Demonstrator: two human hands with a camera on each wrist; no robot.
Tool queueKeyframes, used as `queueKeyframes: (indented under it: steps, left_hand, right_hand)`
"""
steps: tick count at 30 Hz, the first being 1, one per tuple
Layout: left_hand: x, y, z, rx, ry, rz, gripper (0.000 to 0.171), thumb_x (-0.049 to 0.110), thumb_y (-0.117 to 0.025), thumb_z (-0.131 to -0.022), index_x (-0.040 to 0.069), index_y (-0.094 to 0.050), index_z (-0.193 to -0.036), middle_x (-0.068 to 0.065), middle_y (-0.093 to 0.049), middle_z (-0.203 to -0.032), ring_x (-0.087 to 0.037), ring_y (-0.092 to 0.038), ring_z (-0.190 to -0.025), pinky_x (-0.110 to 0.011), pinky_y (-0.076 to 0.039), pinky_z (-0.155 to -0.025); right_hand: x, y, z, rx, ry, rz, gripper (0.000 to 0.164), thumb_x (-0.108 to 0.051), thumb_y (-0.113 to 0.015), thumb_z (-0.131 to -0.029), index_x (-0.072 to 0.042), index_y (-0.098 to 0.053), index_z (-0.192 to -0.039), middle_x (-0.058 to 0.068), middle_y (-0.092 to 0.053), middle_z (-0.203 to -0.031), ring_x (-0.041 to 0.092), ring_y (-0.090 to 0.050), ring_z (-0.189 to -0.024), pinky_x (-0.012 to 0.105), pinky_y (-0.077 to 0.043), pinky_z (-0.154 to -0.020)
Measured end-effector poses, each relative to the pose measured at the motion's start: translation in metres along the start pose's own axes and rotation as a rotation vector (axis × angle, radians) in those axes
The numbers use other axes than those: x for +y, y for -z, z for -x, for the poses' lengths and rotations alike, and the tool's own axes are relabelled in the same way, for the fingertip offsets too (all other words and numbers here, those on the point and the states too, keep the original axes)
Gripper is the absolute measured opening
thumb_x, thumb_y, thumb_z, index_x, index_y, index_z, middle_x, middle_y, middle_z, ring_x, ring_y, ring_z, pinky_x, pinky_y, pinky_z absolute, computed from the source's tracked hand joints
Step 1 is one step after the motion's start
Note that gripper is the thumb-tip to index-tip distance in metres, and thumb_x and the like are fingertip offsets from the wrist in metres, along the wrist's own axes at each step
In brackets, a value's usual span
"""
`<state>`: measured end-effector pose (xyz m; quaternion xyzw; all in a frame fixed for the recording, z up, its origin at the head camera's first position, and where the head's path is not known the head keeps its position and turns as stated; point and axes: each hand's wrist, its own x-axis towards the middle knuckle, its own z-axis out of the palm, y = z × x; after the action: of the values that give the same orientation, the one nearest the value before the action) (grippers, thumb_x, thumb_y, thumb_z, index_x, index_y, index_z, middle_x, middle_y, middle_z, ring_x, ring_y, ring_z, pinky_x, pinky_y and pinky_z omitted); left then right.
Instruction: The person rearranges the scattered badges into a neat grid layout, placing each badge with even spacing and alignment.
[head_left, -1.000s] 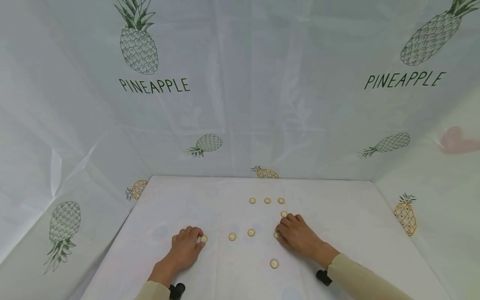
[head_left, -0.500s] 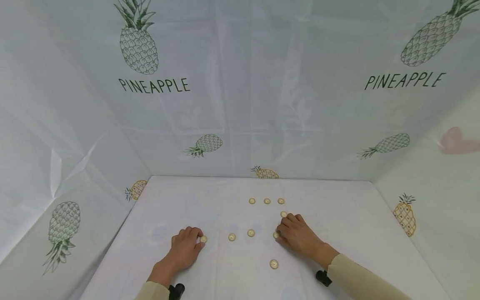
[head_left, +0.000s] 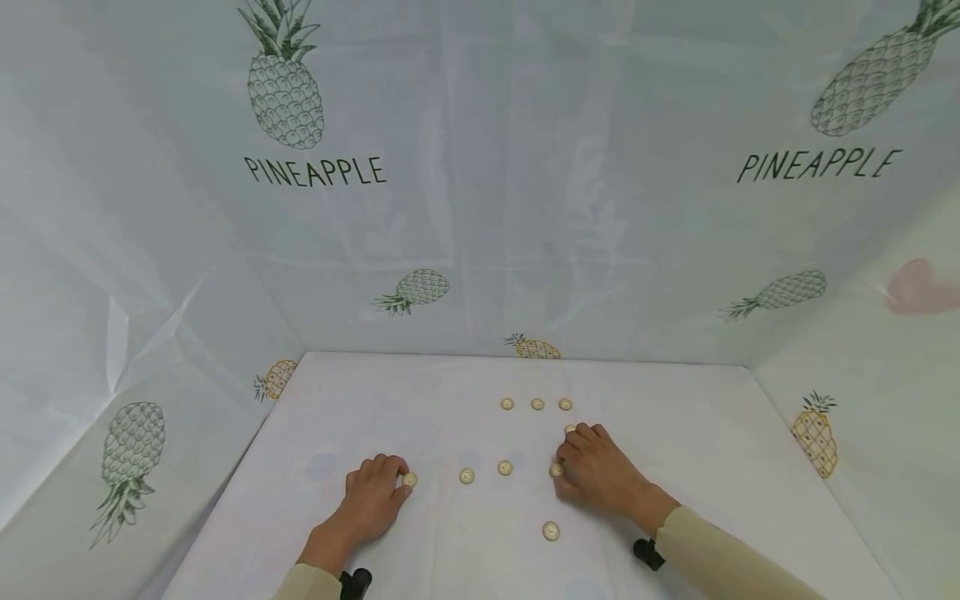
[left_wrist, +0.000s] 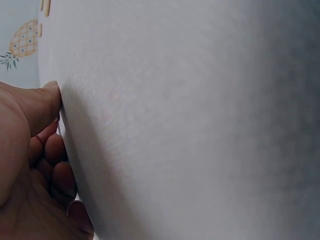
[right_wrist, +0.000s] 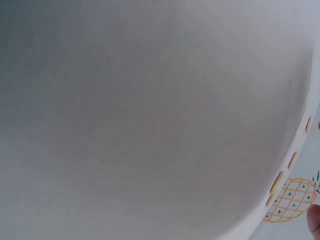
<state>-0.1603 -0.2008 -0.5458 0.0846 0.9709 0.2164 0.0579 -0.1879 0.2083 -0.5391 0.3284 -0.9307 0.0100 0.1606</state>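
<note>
In the head view my left hand is at the left on the white table, thumb and forefinger pinching a small round cream button at its edge. The left wrist view shows the thumb against the cloth and the other fingers curled behind it. My right hand is over the table right of centre, its fingers bent and parted around another cream button. A further button peeks out beside its fingertips, partly covered. One fingertip shows at the edge of the right wrist view.
Three buttons form a row at the back, the middle one among them. Between the hands lie two more, a left button and a right button. Nearer me is another button. Pineapple-printed sheeting encloses the table.
My right thumb has moved away from the forefinger, and the button between them now shows more fully. The left hand keeps its place; the whole head view has shifted slightly.
</note>
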Motion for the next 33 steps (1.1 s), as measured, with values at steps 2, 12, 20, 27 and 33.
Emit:
queueKeyframes:
  steps: [2, 12, 20, 27, 33]
  left_hand:
    - [0.0, 0.0, 0.0, 0.001, -0.003, -0.002, 0.02, 0.023, -0.072, -0.101, 0.017, -0.061, -0.116, 0.002, -0.058, -0.111, -0.021, -0.052, -0.105, -0.056, -0.038, -0.096]
    - [0.001, 0.001, 0.001, 0.004, -0.005, -0.002, 0.02, 0.024, -0.072, -0.101, 0.018, -0.06, -0.116, 0.003, -0.058, -0.111, -0.02, -0.052, -0.105, -0.054, -0.038, -0.096]
    - [0.003, 0.001, 0.001, 0.013, -0.021, 0.012, 0.02, 0.022, -0.072, -0.101, 0.016, -0.061, -0.116, 0.002, -0.058, -0.111, -0.021, -0.052, -0.105, -0.056, -0.038, -0.096]
    - [0.004, 0.002, 0.003, 0.049, -0.044, 0.008, 0.02, 0.019, -0.074, -0.099, 0.014, -0.061, -0.115, 0.001, -0.059, -0.109, -0.022, -0.052, -0.103, -0.055, -0.038, -0.092]
    - [0.0, -0.003, 0.002, 0.079, -0.062, 0.017, 0.02, 0.021, -0.073, -0.1, 0.014, -0.06, -0.114, 0.001, -0.058, -0.109, -0.022, -0.051, -0.102, -0.055, -0.037, -0.091]
  right_hand:
    - [0.003, 0.001, 0.001, 0.006, 0.0, 0.013, 0.022, -0.035, -0.078, -0.085, -0.016, -0.072, -0.095, -0.003, -0.063, -0.094, 0.018, -0.049, -0.09, 0.04, -0.042, -0.086]
    - [0.019, 0.004, -0.015, 0.072, -0.013, -0.033, 0.02, -0.03, -0.08, -0.084, -0.015, -0.069, -0.091, -0.003, -0.063, -0.091, 0.018, -0.049, -0.087, 0.038, -0.04, -0.082]
    - [0.036, 0.001, -0.033, 0.056, -0.055, -0.03, 0.018, -0.029, -0.08, -0.084, -0.016, -0.07, -0.091, -0.003, -0.063, -0.094, 0.018, -0.048, -0.088, 0.039, -0.04, -0.082]
    - [0.038, -0.009, -0.047, 0.042, -0.038, -0.055, 0.017, -0.027, -0.08, -0.084, -0.014, -0.072, -0.093, -0.001, -0.065, -0.095, 0.02, -0.049, -0.087, 0.039, -0.039, -0.082]
    - [0.033, -0.018, -0.057, 0.035, -0.036, -0.077, 0.017, -0.027, -0.081, -0.084, -0.015, -0.073, -0.093, -0.002, -0.063, -0.09, 0.019, -0.047, -0.086, 0.039, -0.039, -0.081]
